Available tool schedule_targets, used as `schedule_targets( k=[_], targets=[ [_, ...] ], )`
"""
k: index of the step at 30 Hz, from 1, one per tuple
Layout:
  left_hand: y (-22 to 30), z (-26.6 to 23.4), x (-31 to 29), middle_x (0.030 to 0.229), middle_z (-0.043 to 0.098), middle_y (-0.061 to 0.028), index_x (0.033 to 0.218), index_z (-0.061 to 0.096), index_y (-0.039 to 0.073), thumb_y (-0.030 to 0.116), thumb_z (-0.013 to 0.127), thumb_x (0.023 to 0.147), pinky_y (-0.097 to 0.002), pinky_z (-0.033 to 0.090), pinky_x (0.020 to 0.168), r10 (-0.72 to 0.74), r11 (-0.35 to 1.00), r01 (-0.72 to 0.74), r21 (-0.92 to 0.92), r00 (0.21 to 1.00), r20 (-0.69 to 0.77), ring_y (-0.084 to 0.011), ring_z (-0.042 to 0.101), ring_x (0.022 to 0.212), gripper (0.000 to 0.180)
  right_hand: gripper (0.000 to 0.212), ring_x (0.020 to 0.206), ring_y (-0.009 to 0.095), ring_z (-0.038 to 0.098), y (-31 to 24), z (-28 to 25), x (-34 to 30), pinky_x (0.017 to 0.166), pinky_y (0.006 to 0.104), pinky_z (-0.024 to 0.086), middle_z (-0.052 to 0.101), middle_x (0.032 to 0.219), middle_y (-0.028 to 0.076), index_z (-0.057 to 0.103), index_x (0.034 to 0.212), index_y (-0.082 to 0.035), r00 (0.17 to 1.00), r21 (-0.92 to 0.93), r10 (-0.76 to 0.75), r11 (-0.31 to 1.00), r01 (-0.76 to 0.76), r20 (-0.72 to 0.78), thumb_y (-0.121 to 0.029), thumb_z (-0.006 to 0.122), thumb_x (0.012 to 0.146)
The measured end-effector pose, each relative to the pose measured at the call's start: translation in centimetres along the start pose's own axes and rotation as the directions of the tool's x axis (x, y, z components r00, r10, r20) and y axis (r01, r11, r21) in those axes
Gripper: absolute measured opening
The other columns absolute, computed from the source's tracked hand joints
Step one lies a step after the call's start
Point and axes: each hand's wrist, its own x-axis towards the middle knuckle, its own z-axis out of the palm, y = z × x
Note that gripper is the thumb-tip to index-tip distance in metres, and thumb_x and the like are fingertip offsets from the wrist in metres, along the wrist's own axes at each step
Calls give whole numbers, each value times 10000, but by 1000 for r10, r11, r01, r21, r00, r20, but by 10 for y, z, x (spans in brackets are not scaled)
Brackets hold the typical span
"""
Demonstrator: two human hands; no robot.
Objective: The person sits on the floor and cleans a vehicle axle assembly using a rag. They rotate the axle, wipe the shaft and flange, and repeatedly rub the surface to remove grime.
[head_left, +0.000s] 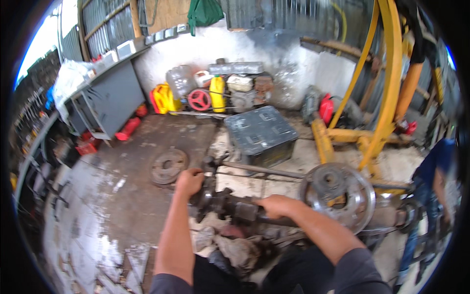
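A greasy metal axle assembly (pixel 245 210) lies across in front of me, its dark knuckle and hub end at the left. My left hand (pixel 190 182) is beside that end, fingers curled in at its upper left edge; what they hold is hidden. My right hand (pixel 275 206) is wrapped over the axle beam further right. Past it stands a large round brake drum (pixel 364 208) with a shiny rim. A thin metal rod (pixel 259 169) runs behind the beam. On the floor left of my left hand rests a flat, rusty metal disc (pixel 169 166). Crumpled dirty rags (pixel 237 252) lie below the axle.
A dark grey lidded box (pixel 262 130) stands beyond the axle. A yellow hoist frame (pixel 391 73) rises at the right, near a person in jeans (pixel 416 235). Yellow jerrycans (pixel 218 93) line the white wall. A grey metal cabinet (pixel 115 98) stands at the left.
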Motion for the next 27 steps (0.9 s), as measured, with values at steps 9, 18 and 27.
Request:
schedule_targets(
  k=[9, 18, 27],
  targets=[
    [0, -11, -6, 1115, 719, -125, 1121, 743, 168, 343, 623, 823, -398, 492, 952, -65, 996, 64, 56, 998, 15, -310, 659, 1087, 366, 686, 1089, 419, 624, -5, 1, 4, 922, 462, 497, 648, 1179, 269, 468, 1457, -105, 999, 32, -20, 999, 21, -34, -27, 517, 778],
    [4, -11, -8, 1112, 719, -132, 1120, 740, 146, 325, 614, 831, -394, 491, 951, -76, 996, 75, 39, 997, 23, -313, 659, 1078, 363, 638, 1045, 414, 646, -6, 2, 8, 900, 459, 513, 672, 1110, 267, 510, 1410, -70, 999, -30, 46, 998, -46, 5, -43, 550, 773],
    [9, -16, -12, 1083, 720, -168, 1130, 724, 78, 283, 623, 844, -382, 502, 921, -9, 1000, 9, 26, 1000, -2, -322, 674, 1035, 367, 478, 1028, 393, 661, -5, 0, 5, 850, 460, 527, 689, 1063, 252, 591, 1259, -19, 998, 12, 69, 998, -69, -2, -32, 565, 781]
  ],
)
